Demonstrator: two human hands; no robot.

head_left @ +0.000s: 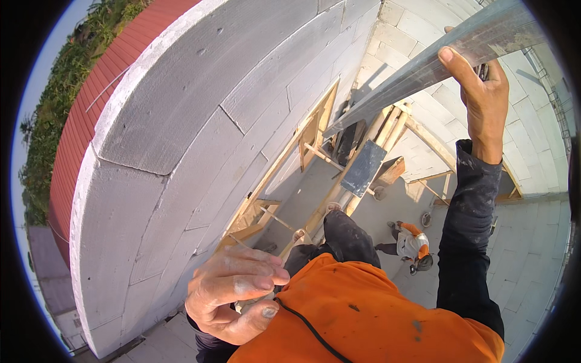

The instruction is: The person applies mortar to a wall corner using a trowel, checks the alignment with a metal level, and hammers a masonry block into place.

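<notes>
My right hand, raised at the upper right, grips a long grey metal straightedge. Its thumb lies on the near face and the other fingers are partly hidden behind. From the upper right the bar slants down toward the grey block wall on my left. In front of my chest, my dusty left hand has its fingers curled toward the thumb. Something pale shows between them, too hidden to name. That hand is nearest to my orange shirt and the wall.
Below me, wooden poles carry a dark rectangular board; my feet are on this scaffold, high above the floor. Another person is down on the floor at the right. Timber frames stand along the wall. A red roof lies beyond it.
</notes>
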